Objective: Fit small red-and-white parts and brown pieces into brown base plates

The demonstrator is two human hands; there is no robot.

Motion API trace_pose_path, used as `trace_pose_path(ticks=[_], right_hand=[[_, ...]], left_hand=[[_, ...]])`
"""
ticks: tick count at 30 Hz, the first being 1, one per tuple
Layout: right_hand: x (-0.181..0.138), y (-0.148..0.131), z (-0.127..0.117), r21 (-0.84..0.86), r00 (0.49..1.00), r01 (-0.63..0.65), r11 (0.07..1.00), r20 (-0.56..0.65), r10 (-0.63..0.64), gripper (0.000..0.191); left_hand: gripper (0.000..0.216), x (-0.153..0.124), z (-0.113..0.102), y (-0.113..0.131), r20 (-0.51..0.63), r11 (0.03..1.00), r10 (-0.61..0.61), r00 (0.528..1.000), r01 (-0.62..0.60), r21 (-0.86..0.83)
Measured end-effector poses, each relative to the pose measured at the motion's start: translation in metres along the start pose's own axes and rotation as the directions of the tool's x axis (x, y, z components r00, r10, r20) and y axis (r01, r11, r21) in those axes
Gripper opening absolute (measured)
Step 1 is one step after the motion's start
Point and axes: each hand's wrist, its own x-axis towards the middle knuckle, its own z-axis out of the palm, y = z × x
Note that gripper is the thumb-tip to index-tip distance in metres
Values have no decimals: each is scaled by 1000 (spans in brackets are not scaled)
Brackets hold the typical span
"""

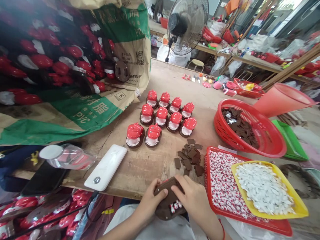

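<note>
At the table's near edge, my left hand (150, 199) and my right hand (196, 201) both grip a dark brown oval toy base (167, 206), its flat underside turned up. A few small white dice (175, 206) with red and black dots sit in a recess of it. My left thumb lies on the upper left of the base, and the right fingers press near its top. Just beyond my hands is a pile of thin brown rectangular pieces (189, 155). Farther off, several red toys (162, 113) on brown bases stand in rows.
At right are a red tray (220, 180) of dice, a yellow tray (303, 213) of white pieces and a red basket (272, 146) of brown pieces. A large sack (130, 20) holding toys leans at left. Nearby lie a white power bank (106, 167) and a clear bottle (71, 156).
</note>
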Motion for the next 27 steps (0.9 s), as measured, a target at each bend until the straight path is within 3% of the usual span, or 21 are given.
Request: trace_pose_path(ticks=[4,7,10,13,15,20,27], right_hand=[[7,10,-2,126,993,-112,986,-29,117,18],[13,13,0,242,986,-168,956,58,159,12],[21,16,6,413,974,-221,884,132,182,7],[30,26,11,536,976,-217,816,122,179,4],[38,39,12,481,971,-237,844,119,206,11],[64,79,9,104,942,-329,938,108,318,17],[98,75,40,-84,957,-167,982,225,182,13]], left_hand=[[35,2,1,-2,-10,1000,3,1000,-3,-25],[36,3,1,1,-16,1000,-15,1000,15,-11],[37,6,-3,3,-11,998,-57,998,56,-14],[38,12,-7,-1,9,995,-94,996,94,-39],[38,15,-9,-5,5,991,-112,994,112,-68],[36,10,-10,-9,-36,958,-202,979,190,-213],[35,-1,-5,-5,-23,925,-226,974,207,-317]])
